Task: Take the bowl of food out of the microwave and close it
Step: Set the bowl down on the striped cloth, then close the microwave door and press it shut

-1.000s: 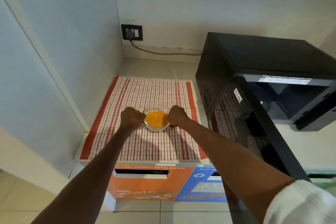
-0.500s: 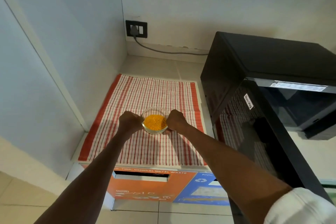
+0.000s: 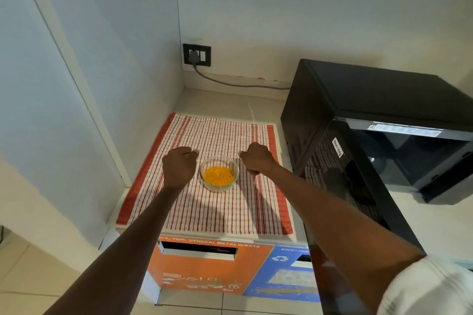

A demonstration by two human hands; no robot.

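A clear glass bowl (image 3: 219,173) with orange-yellow food rests on a red-and-white striped cloth (image 3: 212,210) on the counter. My left hand (image 3: 179,166) hovers just left of the bowl and my right hand (image 3: 257,158) just right of it, both off the glass with fingers loosely curled and nothing in them. To the right stands the black microwave (image 3: 378,100); its door (image 3: 350,186) hangs wide open toward me, and the cavity (image 3: 409,158) looks dark and without a dish.
A wall socket (image 3: 197,54) with a grey cable sits in the back corner. White walls close the counter on the left and behind. Below the counter front stand orange (image 3: 204,271) and blue (image 3: 284,276) waste bins. My right forearm crosses in front of the open door.
Both hands held the bowl on the cloth earlier; now they have let go and moved apart to either side. The bowl stays put.
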